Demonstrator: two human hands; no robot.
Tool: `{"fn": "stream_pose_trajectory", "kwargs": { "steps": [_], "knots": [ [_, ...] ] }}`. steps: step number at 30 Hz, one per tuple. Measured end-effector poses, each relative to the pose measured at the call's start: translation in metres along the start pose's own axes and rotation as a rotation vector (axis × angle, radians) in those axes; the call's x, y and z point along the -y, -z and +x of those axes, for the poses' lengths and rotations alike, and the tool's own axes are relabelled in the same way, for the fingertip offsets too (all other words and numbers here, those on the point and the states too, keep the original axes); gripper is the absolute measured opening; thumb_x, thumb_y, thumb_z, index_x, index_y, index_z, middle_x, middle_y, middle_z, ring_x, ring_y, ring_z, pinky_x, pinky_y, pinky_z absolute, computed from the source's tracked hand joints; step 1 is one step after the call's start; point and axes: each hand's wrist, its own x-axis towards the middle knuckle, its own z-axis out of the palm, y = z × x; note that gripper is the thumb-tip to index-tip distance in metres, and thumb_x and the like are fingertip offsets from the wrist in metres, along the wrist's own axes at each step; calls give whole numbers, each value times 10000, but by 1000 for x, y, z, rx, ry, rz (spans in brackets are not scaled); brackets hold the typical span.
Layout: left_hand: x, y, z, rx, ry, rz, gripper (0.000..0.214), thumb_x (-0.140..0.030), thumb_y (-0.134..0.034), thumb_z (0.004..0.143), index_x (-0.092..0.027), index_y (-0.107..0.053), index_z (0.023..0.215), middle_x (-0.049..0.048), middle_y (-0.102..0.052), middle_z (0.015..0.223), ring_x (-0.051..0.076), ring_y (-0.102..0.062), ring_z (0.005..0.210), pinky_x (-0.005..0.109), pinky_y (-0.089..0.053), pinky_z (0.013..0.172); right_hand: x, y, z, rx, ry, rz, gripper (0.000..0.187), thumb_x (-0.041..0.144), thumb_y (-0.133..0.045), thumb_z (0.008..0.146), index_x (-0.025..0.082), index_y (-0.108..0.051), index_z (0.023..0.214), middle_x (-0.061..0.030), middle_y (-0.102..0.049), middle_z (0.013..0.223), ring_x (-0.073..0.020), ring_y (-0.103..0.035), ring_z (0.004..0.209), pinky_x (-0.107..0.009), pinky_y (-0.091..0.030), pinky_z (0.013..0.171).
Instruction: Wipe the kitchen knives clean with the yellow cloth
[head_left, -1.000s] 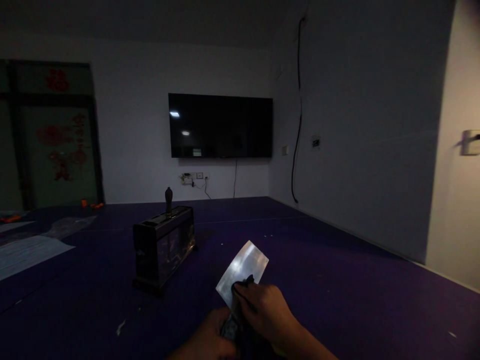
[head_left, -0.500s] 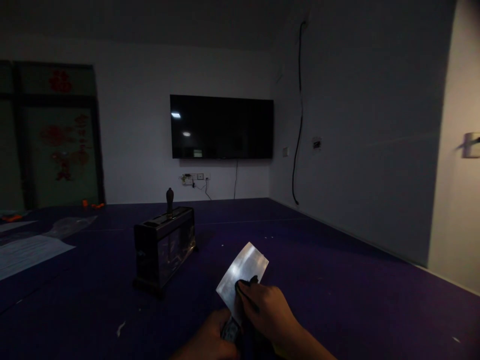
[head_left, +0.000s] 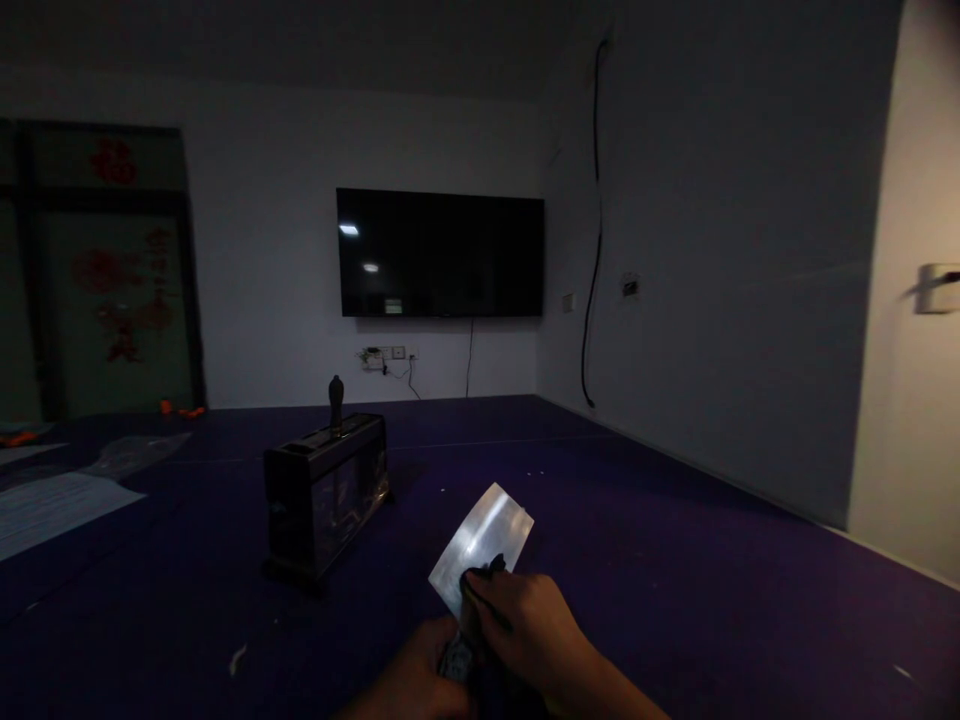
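Observation:
A broad shiny cleaver blade (head_left: 480,545) points up and away from me over the dark purple floor (head_left: 660,590). My left hand (head_left: 416,680) is closed round its handle at the bottom edge of the view. My right hand (head_left: 525,630) is closed on a small dark cloth (head_left: 480,575) that it presses against the lower part of the blade. To the left stands a dark knife block (head_left: 324,495) with one dark handle (head_left: 336,398) sticking up out of its top.
A black TV (head_left: 441,253) hangs on the far white wall above sockets and cables. A dark door with red decorations (head_left: 120,270) is at the left. Pale sheets (head_left: 52,500) lie on the floor at the left. A white wall runs along the right.
My right hand with the cloth has shifted slightly along the blade; the cleaver and both hands sit a little lower and to the left. The knife block has not moved.

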Motion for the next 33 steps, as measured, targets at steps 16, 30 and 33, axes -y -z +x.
{"fn": "stream_pose_trajectory", "kwargs": {
  "steps": [16, 30, 33],
  "knots": [
    [4, 5, -1, -49, 92, 62, 433, -50, -629, 448, -146, -583, 867, -30, -518, 731, 106, -435, 651, 214, -292, 548, -31, 6, 4, -120, -209, -18, 311, 236, -444, 845, 270, -613, 1104, -22, -701, 915, -144, -656, 753, -197, -454, 645],
    [12, 7, -1, -16, 78, -25, 434, -110, -658, 459, -154, -573, 882, -29, -497, 715, 91, -412, 611, 209, -261, 514, -34, 1, 2, -174, -204, -21, 327, 254, -411, 869, 253, -594, 1139, -43, -695, 908, -149, -650, 747, -206, -464, 636],
    [13, 9, -2, 14, 40, -25, 451, -146, -681, 465, -148, -568, 901, -36, -484, 690, 80, -397, 584, 210, -258, 507, -34, -1, 2, -196, -199, -11, 342, 251, -392, 875, 243, -580, 1160, -55, -692, 901, -147, -644, 732, -207, -464, 629]
  ]
}}
